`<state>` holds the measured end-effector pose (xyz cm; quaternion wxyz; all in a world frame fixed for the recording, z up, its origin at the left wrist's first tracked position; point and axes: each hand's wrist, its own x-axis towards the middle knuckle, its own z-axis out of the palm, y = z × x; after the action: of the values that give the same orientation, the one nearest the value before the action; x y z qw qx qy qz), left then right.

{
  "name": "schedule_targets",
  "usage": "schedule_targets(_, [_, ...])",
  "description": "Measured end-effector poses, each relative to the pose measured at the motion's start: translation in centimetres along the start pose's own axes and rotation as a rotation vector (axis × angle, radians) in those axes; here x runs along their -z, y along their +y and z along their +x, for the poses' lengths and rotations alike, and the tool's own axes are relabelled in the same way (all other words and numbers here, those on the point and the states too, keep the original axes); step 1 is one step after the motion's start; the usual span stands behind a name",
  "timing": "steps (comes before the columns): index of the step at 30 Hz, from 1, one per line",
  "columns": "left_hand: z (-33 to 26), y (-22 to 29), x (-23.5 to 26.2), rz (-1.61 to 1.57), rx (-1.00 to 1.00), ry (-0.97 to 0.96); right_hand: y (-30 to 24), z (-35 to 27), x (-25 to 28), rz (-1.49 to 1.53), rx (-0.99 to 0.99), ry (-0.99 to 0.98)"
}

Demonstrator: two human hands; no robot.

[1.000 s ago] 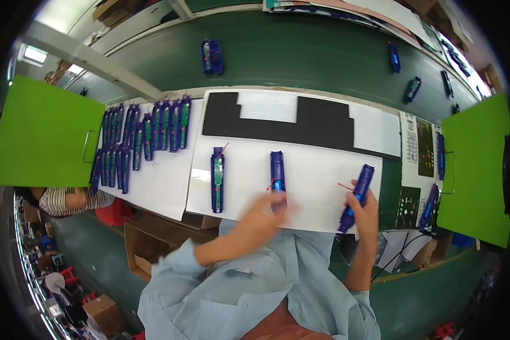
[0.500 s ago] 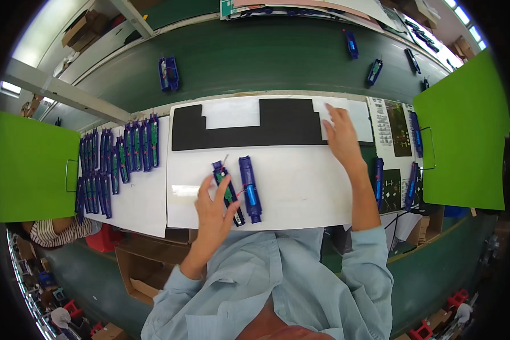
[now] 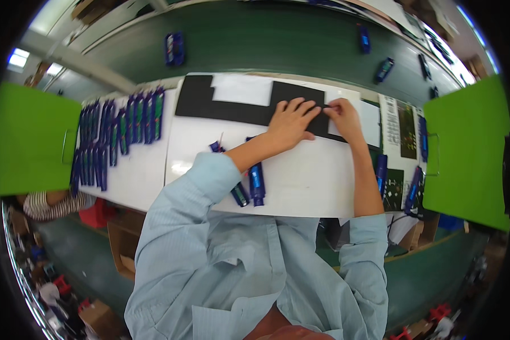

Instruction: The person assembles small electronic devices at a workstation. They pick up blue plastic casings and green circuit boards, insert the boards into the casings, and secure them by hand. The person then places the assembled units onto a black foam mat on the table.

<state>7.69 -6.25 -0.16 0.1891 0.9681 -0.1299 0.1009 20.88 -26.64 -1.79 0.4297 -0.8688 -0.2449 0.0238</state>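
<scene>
My left hand [image 3: 292,124] lies with fingers spread on a black sheet [image 3: 232,107] that has notches cut out of it, over white backing. Beside it, my right hand [image 3: 344,120] has thumb and fingertips pinched together at the right end of this sheet. What the pinch holds is too small to make out. Below my left forearm lies a blue casing with a green board [image 3: 239,194], partly covered by the arm. Right of that is a blue casing with a light-blue cylinder [image 3: 257,184], its upper end close under the forearm.
Several blue casings with green boards [image 3: 133,119] stand in rows at the left. More casings [image 3: 382,170] lie at the right by a printed sheet [image 3: 407,130]. Green panels [image 3: 31,139] flank the table. Casings sit on the green belt [image 3: 255,42] beyond. A person's striped sleeve [image 3: 42,205] shows lower left.
My left hand has left the casing with the green board and moved up and right onto the black sheet. My right fingers have closed into a pinch. The view has shifted.
</scene>
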Motion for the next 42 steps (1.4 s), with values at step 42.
schedule_targets(42, [-24.4, 8.1, 8.3, -0.219, 0.411, 0.354, -18.4, -12.5, -9.5, 0.194, 0.296, -0.505])
